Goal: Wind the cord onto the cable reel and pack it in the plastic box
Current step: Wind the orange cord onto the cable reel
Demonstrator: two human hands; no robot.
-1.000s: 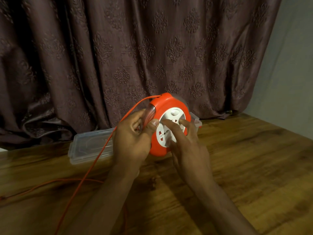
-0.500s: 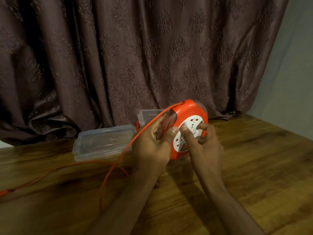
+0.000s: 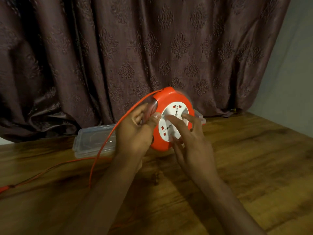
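Head view: left hand (image 3: 135, 131) grips the reel (image 3: 171, 119), right fingers (image 3: 179, 126) spread on it; slack cord (image 3: 101, 148) could tangle.

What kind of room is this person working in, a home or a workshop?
Most likely a home room, though that is a guess. A heavy patterned curtain hangs behind a wooden table, with a plain wall beside it. Only a cable reel and plastic box are out, no workshop tools.
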